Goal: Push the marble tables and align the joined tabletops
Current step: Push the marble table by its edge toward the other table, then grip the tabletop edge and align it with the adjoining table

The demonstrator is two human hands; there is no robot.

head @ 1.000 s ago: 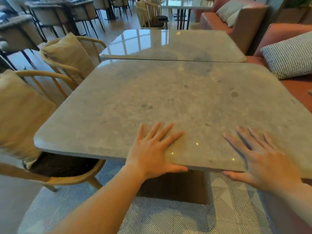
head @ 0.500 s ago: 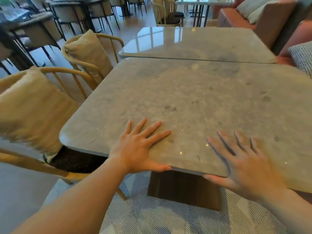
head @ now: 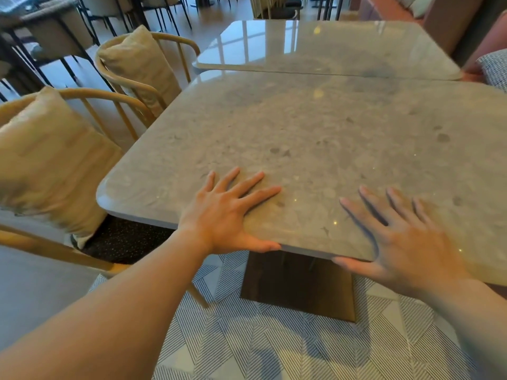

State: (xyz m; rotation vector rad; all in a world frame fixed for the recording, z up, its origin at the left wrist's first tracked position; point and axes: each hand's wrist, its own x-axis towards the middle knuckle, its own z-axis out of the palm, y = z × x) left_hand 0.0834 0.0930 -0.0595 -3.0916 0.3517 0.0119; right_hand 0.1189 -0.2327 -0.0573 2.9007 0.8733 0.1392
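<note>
The near marble table (head: 315, 138) has a grey speckled top on a dark pedestal (head: 296, 286). Its far edge meets the glossy far marble table (head: 329, 48) along a thin seam. My left hand (head: 227, 215) lies with spread fingers on the near table's front edge, thumb hooked under the rim. My right hand (head: 406, 242) grips the same edge further right, fingers spread on top and thumb below. At the seam, the near top reaches further right than the far one.
Two wooden chairs with beige cushions (head: 55, 160) (head: 142, 67) stand close along the tables' left side. A pink sofa with a checked pillow (head: 495, 68) borders the right. A striped rug (head: 274, 346) lies underfoot. More chairs and tables fill the background.
Both hands stay on the front edge in the same grip. The view has swung left and down, so the tables sit further right in frame and the left chairs show more.
</note>
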